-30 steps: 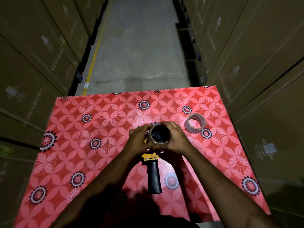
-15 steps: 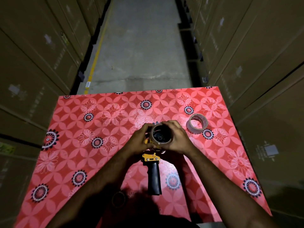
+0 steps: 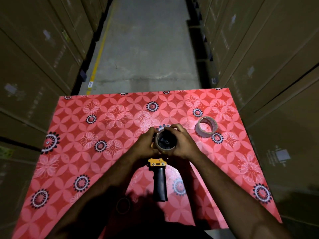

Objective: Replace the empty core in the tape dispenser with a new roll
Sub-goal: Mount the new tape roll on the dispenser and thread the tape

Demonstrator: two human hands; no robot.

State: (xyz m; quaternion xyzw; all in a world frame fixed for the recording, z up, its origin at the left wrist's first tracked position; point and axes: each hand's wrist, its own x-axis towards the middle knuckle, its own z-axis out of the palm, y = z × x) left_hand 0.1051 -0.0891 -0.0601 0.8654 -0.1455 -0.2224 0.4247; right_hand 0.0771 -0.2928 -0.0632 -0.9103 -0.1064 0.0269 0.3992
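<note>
A tape dispenser lies on the table with its black handle pointing toward me and a yellow bracket above the handle. A thin brown cardboard core sits around the dispenser's black spoked hub. My left hand grips the core from the left and my right hand from the right, fingertips meeting over its far edge. A roll of clear tape lies flat on the table to the right, apart from my hands. The dispenser's front end is hidden under my hands.
The table wears a red floral cloth. Stacked cardboard cartons wall both sides of a concrete aisle beyond the table's far edge. A faint thin ring shows in the shadow near the front edge.
Both hands have stayed clasped around the core on the hub. The hub's spokes show more clearly now. The clear tape roll and the handle have not moved.
</note>
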